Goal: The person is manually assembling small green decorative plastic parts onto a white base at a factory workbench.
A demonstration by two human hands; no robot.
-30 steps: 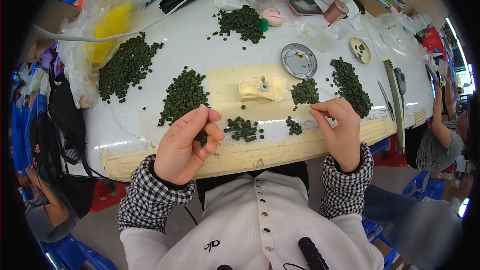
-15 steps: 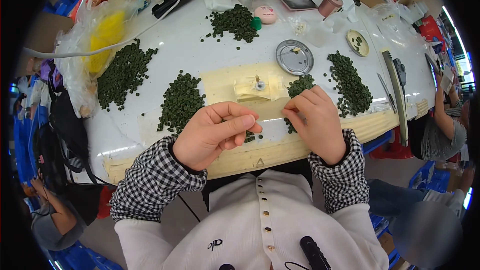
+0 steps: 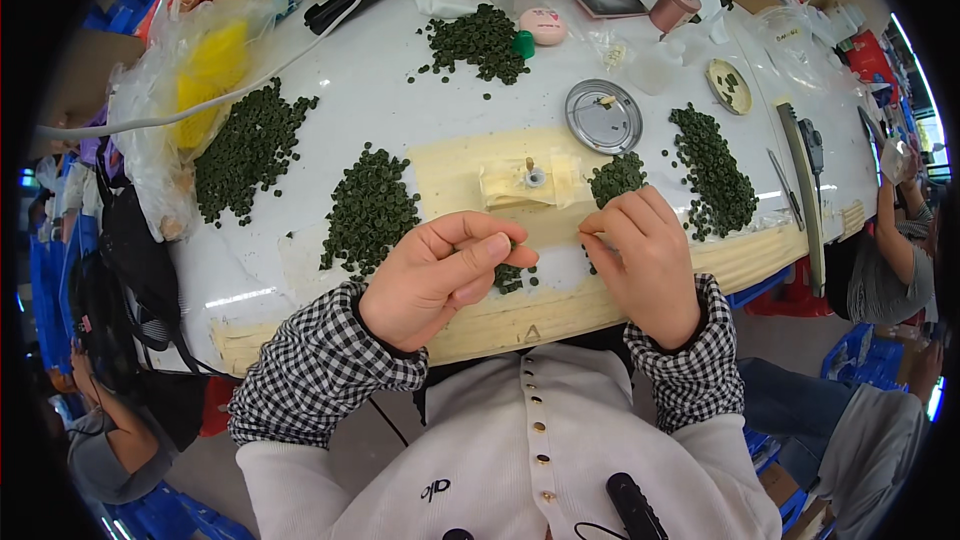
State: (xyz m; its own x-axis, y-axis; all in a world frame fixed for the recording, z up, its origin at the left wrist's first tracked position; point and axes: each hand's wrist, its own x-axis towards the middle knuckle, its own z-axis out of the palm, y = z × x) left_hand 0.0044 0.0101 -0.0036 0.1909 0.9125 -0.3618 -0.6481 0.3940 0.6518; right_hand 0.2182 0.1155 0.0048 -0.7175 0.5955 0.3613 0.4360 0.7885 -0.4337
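Both hands work close together at the near edge of the white worktop (image 3: 330, 90), right over a small scatter of dark green ring-shaped parts (image 3: 512, 277). Left hand (image 3: 440, 275) has thumb and forefinger pinched together, other fingers curled under; grip looks closed on something tiny, probably one green ring, but the piece itself is hidden by the fingertips, so can't confirm. Right hand (image 3: 640, 265) is also pinched at thumb and forefinger, pointing toward the left hand; whatever it has hold of is too small to make out. Hands nearly meet, apparently so the small piece can be passed or fitted between them.

Green rings sit in separate heaps: one pile (image 3: 368, 210) just left of the left hand, a larger one (image 3: 250, 148) further left, another (image 3: 482, 40) at the far side, a long one (image 3: 712, 170) to the right, and a small one (image 3: 615, 178) just above the right hand. Heaps ring the work spot so either hand can reach stock easily.

A small jig with an upright pin (image 3: 530, 178) sits taped on a pale yellow patch just beyond the hands, fixed so it stays put. Round metal lid (image 3: 603, 116) lies behind it. Another person's arm (image 3: 890, 240) rests at the right edge of the worktop
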